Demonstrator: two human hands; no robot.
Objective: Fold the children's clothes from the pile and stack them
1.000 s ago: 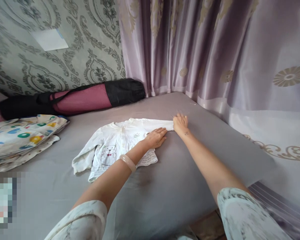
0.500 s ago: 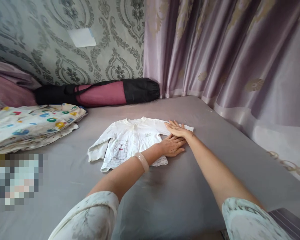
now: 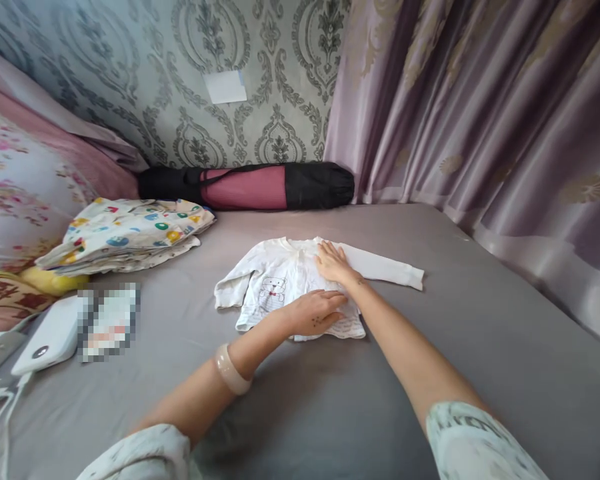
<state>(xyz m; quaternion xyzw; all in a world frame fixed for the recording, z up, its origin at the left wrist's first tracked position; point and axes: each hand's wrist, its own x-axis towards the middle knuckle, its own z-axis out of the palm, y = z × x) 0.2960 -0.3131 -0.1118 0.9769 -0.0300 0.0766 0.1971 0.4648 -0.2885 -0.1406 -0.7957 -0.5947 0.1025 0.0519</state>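
A small white long-sleeved baby shirt (image 3: 275,267) with a bear print lies spread on the grey bed sheet (image 3: 455,373). Its right-hand sleeve is stretched out straight, while the left-hand one bends downward. My right hand (image 3: 333,263) rests flat on the upper chest near the collar, fingers apart. Just below it, my left hand (image 3: 316,312) is over the lower front of the shirt, its fingers extended; whether it presses on the cloth I cannot tell. A pale bangle (image 3: 231,370) circles my left wrist.
Folded patterned cloth (image 3: 135,230) lies at the left, by a floral pillow (image 3: 20,173). A white power bank (image 3: 53,337) with cables and a blurred item (image 3: 111,323) sit nearer. A black-and-pink long bag (image 3: 250,187) lies along the wall; a purple curtain (image 3: 430,120) hangs at the right.
Both hands have moved off the right-hand sleeve onto the shirt's body. That sleeve now shows whole, angled slightly downward. The view has turned left, showing the pillow and power bank.
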